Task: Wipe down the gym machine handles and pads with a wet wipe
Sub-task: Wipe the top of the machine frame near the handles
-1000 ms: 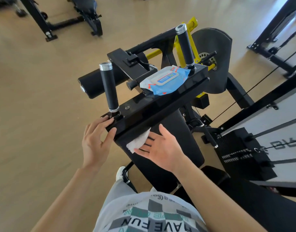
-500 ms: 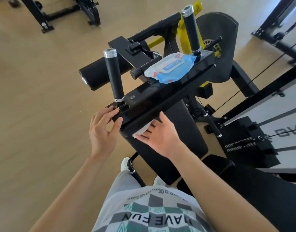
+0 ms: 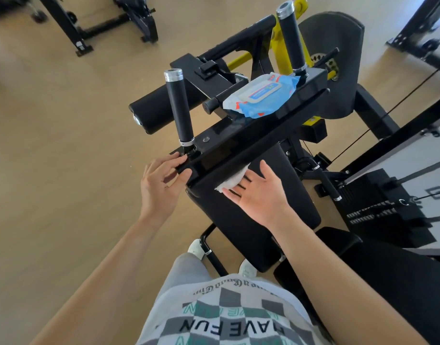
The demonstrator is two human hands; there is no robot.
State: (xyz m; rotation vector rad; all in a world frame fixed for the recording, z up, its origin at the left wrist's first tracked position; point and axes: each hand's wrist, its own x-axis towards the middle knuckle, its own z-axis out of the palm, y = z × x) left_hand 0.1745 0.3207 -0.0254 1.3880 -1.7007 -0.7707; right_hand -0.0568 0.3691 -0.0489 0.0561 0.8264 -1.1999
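Black pad (image 3: 251, 220), flat right hand (image 3: 261, 195) pressing wipe (image 3: 232, 181)

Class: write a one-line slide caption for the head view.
Right hand presses a white wipe on the black pad; left hand grips the frame.

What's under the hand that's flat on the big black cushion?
A white wet wipe lies under the right hand, pressed against the black pad. Only its crumpled upper edge peeks out. The hand covers the rest, so its full shape cannot be seen.
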